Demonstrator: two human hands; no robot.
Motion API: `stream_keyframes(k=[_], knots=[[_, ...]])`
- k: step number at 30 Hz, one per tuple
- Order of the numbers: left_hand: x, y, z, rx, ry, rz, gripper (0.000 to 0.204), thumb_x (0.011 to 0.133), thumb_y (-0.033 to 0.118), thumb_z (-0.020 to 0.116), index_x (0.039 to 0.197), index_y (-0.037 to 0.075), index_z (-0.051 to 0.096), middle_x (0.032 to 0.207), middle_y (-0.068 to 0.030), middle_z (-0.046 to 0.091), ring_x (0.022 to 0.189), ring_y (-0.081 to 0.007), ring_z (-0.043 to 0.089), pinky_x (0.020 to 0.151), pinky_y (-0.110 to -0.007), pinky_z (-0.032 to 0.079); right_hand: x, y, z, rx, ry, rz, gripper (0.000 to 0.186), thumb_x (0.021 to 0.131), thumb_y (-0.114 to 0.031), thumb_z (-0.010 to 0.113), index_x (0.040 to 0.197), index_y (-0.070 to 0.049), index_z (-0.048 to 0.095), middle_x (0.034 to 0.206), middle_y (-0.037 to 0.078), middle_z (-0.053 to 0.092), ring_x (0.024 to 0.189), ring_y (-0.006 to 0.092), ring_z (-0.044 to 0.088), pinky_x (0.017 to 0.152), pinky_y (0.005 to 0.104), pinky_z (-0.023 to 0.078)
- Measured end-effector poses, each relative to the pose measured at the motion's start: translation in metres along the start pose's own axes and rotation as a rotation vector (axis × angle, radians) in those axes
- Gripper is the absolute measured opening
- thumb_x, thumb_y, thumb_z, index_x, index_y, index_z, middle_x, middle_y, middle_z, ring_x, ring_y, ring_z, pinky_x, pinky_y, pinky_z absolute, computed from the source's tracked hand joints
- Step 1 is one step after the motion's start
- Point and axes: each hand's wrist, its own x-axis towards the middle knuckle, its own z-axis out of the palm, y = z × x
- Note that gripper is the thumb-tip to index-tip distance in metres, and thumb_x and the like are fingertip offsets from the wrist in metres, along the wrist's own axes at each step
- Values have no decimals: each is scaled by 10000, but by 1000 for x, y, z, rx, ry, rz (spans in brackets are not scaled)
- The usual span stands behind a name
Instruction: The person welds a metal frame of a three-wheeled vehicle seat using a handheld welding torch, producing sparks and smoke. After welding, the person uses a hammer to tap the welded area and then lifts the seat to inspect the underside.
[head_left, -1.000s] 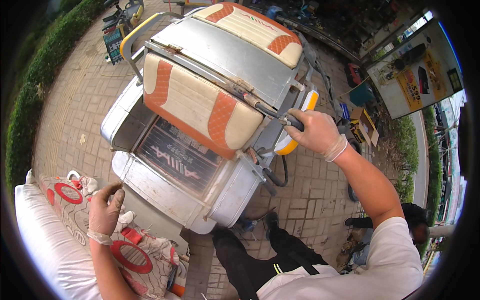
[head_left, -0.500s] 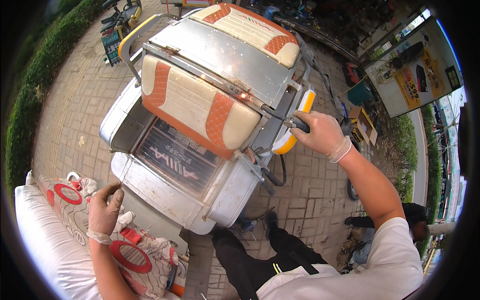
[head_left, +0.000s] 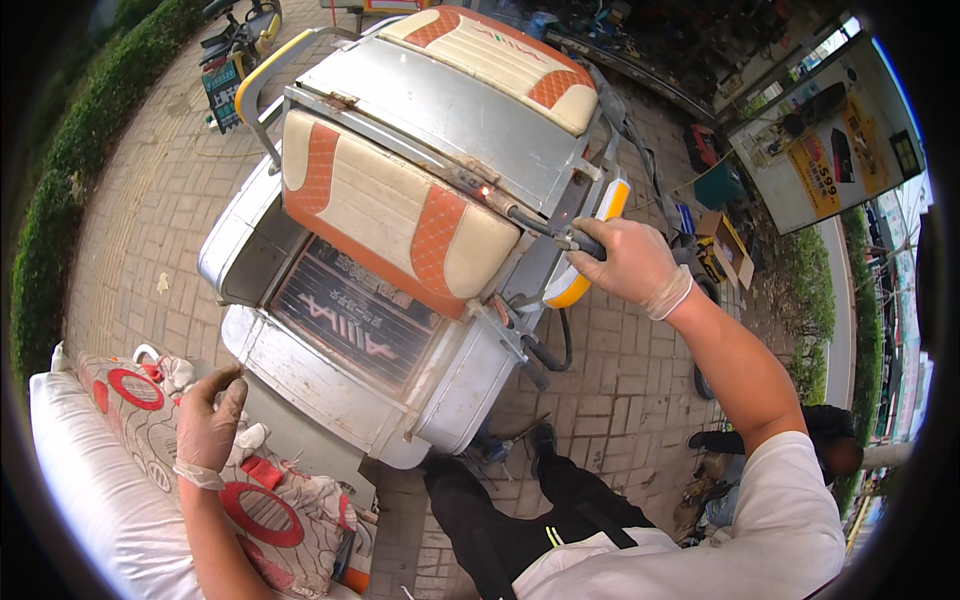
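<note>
My right hand (head_left: 632,258), in a thin pale glove, grips the dark handle of a welding torch (head_left: 530,218). The torch tip points at a small glowing spot (head_left: 485,190) on a rusty metal bar (head_left: 466,178) between a folded seat cushion (head_left: 380,205) and a flat silver panel (head_left: 440,105). The cushion is cream with orange bands. At the lower left my left hand (head_left: 208,420), gloved too, hovers above a patterned cloth (head_left: 265,515) with its thumb and fingers drawn together; anything between them is too small or hidden to make out.
Yellow-and-white armrests (head_left: 590,270) flank the silver vehicle body (head_left: 350,390). A second cushion (head_left: 500,55) lies beyond the panel. An open cardboard box (head_left: 728,250) and a display board (head_left: 835,130) stand at the right. Another person (head_left: 830,440) crouches at the lower right.
The bright sparks around the torch tip have died down to a small glow. My right hand and the torch have shifted slightly left. My left hand stays put.
</note>
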Motion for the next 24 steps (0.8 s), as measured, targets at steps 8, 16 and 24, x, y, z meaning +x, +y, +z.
stream_keyframes(k=[8, 16, 24], knots=[[-1, 2, 1, -17, 6, -4, 449, 984, 289, 703, 1266, -60, 696, 1216, -198, 742, 1176, -273, 686, 1053, -366, 485, 3, 1, 1, -29, -17, -6, 399, 867, -320, 778, 1167, -60, 738, 931, 187, 753, 859, 371, 730, 762, 454, 586], [-2, 4, 0, 27, 3, 9, 453, 987, 297, 704, 1266, -60, 698, 1216, -203, 742, 1175, -282, 686, 1056, -370, 484, 4, 0, 2, -21, 24, -17, 282, 889, -335, 727, 1049, -103, 731, 845, 148, 736, 815, 365, 718, 714, 471, 574], [0, 0, 0, -7, 0, 4, 417, 985, 271, 706, 1258, -44, 704, 1196, -194, 749, 1151, -264, 695, 1032, -366, 497, -11, 6, -10, 3, 65, -7, 308, 888, -338, 737, 1097, -111, 740, 878, 153, 739, 825, 367, 719, 733, 467, 582]])
